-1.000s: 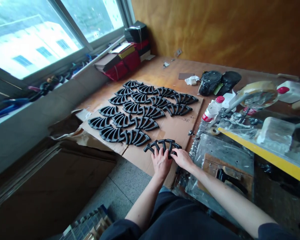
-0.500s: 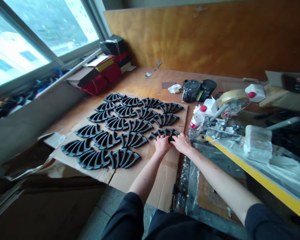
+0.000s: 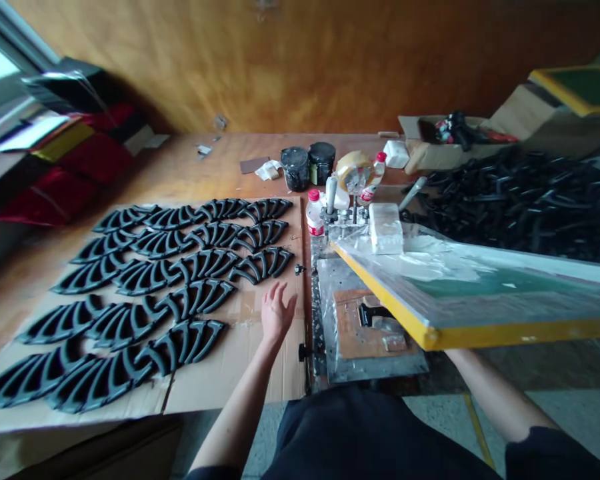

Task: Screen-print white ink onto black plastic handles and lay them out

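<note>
- Black handle-shaped pieces (image 3: 266, 263) are spread out in fans, row after row, on a flattened cardboard sheet (image 3: 205, 373) over the left part of the bench.
- Left hand (image 3: 277, 319): nothing gripped, fingers loosely spread and a bit curled. It's held over the bare cardboard, just on the near side of the right-hand fan in the third row from the back.
- Right hand: blocked from view by the yellow-edged screen frame (image 3: 520, 335), so it can't be told if anything is grasped. Only the right forearm (image 3: 485, 383) is seen running up to the frame's near edge.
- That frame is tilted over the work spot, with white stuff smeared across its top and a whitish block (image 3: 386, 230) perched at the far end.
- One more black piece (image 3: 373, 313) is seated on a brown pad (image 3: 347, 320), partly covered by the frame from this angle.
- Way more black pieces are heaped in a pile (image 3: 520, 200) off to the right.
</note>
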### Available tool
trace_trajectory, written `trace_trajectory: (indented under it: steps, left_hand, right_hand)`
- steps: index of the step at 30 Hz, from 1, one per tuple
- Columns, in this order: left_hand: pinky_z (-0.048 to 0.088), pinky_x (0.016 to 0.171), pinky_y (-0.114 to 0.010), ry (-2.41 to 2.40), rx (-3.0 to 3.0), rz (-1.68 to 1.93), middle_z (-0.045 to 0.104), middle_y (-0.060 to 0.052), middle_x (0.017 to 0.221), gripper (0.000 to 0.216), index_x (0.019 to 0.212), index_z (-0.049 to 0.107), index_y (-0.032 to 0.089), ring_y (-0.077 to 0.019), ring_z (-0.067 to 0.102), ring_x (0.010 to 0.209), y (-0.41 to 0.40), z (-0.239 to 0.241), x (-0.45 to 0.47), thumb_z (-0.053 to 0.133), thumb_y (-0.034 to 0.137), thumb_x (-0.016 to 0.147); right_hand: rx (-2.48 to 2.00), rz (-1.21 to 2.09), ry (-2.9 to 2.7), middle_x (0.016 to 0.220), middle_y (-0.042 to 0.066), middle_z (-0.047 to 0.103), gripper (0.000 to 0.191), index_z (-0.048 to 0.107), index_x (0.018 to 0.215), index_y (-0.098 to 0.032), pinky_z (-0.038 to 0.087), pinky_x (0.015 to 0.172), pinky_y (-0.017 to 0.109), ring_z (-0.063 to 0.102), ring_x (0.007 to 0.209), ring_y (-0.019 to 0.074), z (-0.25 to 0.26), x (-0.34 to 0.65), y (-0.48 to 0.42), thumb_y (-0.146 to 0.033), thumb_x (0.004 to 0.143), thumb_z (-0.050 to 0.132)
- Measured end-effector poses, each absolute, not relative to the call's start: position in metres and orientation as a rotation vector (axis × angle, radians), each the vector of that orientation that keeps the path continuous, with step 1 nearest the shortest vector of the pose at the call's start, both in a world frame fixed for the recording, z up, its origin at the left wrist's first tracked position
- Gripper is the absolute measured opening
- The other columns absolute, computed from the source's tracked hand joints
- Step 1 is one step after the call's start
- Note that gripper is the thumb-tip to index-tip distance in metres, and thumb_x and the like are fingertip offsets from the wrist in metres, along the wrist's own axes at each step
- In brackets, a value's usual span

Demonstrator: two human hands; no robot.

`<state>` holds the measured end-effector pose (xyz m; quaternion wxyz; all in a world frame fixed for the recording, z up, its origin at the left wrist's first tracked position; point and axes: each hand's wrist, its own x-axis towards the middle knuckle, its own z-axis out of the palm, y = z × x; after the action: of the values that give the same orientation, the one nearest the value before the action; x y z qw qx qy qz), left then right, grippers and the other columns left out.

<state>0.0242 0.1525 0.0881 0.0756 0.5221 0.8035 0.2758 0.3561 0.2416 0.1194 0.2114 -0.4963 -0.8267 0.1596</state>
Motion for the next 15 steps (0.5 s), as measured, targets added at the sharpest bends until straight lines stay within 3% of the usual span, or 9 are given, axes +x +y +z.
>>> trace_trajectory:
  steps: [3,7,11,15]
  left_hand:
    - [0.045,0.098,-0.04,2.109,1.494,0.926,0.067,-0.008,0.113,0.029,0.107,0.068,0.024,-0.0252,0.059,0.109,0.125,0.108,0.081,0.052,0.039,0.089]
    - [0.051,0.073,-0.032,1.593,1.288,0.864,0.072,-0.006,0.091,0.035,0.093,0.073,0.022,-0.021,0.065,0.082,0.103,0.126,0.161,0.052,0.05,0.088]
    - [0.051,0.066,-0.03,1.257,0.918,0.8,0.072,-0.012,0.099,0.05,0.102,0.069,0.015,-0.0227,0.066,0.086,0.101,0.132,0.222,0.057,0.059,0.082]
    - [0.053,0.072,-0.032,1.108,0.539,0.89,0.069,-0.013,0.111,0.058,0.115,0.061,0.015,-0.0214,0.068,0.087,0.111,0.14,0.258,0.059,0.061,0.08]
  right_hand:
    - [-1.388,0.489,-2.305,0.093,0.005,0.072,0.017,0.071,0.095,-0.028,0.052,0.087,0.044,0.066,0.092,0.0259,0.104,0.378,0.222,-0.027,0.086,0.057]
    - [-1.293,0.534,-2.41,0.103,0.008,0.071,0.023,0.067,0.107,-0.023,0.05,0.091,0.04,0.064,0.101,0.0244,0.092,0.385,0.215,-0.019,0.087,0.057]
    - [-1.152,0.476,-2.453,0.103,0.007,0.069,0.027,0.066,0.111,-0.023,0.049,0.091,0.035,0.062,0.1,0.0207,0.093,0.389,0.215,-0.015,0.09,0.052]
    - [-1.138,0.393,-2.408,0.099,0.007,0.067,0.027,0.067,0.107,-0.022,0.049,0.089,0.031,0.059,0.1,0.0199,0.109,0.386,0.196,-0.01,0.091,0.048]
